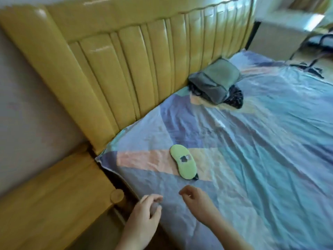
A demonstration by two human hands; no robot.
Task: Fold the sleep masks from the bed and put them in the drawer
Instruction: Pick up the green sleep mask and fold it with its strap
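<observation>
Lying flat on the bed (252, 159), the green sleep mask (182, 163) sits beyond the empty, loosely curled left hand (147, 210) and right hand (195, 199).

Home bedroom: bed (252, 141), padded headboard (126, 60), nightstand (54, 195).

Two bare hands: left hand (150, 207), right hand (195, 200); forearms uncovered, sleeveless, ringless.

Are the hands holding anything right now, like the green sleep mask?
No. Both the left hand and right hand are empty, fingers loosely curled above the sheet. The green sleep mask lies flat on the bed, untouched.
</observation>
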